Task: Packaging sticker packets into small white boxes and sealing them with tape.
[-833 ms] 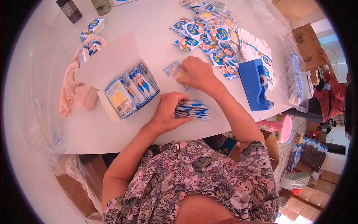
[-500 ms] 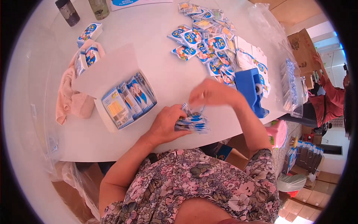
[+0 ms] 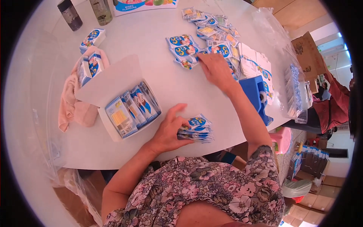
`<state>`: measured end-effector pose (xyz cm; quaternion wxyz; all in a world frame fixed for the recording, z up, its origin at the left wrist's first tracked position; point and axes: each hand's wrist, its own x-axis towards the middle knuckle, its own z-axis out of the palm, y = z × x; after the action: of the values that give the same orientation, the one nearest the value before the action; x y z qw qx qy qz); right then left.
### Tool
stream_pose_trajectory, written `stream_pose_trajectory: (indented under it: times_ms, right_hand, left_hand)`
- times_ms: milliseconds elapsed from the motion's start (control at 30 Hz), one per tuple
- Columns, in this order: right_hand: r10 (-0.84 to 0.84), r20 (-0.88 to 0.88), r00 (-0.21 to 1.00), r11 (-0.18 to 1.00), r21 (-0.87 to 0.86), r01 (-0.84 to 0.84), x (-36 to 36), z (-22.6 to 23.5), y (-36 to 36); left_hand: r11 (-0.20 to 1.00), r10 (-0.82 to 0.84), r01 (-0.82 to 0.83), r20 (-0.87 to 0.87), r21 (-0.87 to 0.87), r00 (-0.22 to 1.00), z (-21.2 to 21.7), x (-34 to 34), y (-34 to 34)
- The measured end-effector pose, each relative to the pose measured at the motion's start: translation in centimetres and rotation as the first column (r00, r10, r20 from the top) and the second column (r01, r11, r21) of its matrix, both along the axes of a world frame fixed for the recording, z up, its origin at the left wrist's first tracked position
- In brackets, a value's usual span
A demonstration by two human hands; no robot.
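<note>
My left hand (image 3: 170, 130) is wrapped round a stack of small blue-and-white packets (image 3: 197, 128) near the table's front edge, its index finger raised off them. Out at the pile of loose packets (image 3: 217, 28), my right hand (image 3: 217, 70) pinches a packet (image 3: 189, 60) at the pile's near left side; its fingertips are partly smeared by motion. Left of my left hand stands an open white carton (image 3: 130, 108) with packets standing in a row inside and its lid raised.
A blue tape dispenser (image 3: 254, 96) and flat printed cartons (image 3: 249, 56) lie to the right. On the left, a pink towel (image 3: 77, 109) lies by filled packs (image 3: 90, 66). Two bottles (image 3: 70, 15) stand far left. A person in red (image 3: 332, 106) handles a cardboard box (image 3: 308, 55) at right.
My right hand has gone from above the held stack out to the loose pile and taken hold of a packet. My left hand keeps the stack, index finger now lifted.
</note>
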<state>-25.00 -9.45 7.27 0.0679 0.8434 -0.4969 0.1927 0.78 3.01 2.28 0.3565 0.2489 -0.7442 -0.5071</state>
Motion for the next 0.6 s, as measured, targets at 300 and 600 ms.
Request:
stream_pose_trajectory:
  times_ms: [300,600]
  right_hand:
    - [-0.032,0.283,0.959,0.781,0.605,-0.152,1.8,2.4,2.5]
    - [0.030,-0.147,0.989,0.818,0.573,0.061,1.0,0.5,-12.0]
  left_hand:
    - [0.986,-0.003,0.016,0.080,-0.167,0.997,-0.3,0.1,0.0]
    - [0.993,0.002,0.011,0.112,-0.118,0.994,0.0,0.1,-0.5]
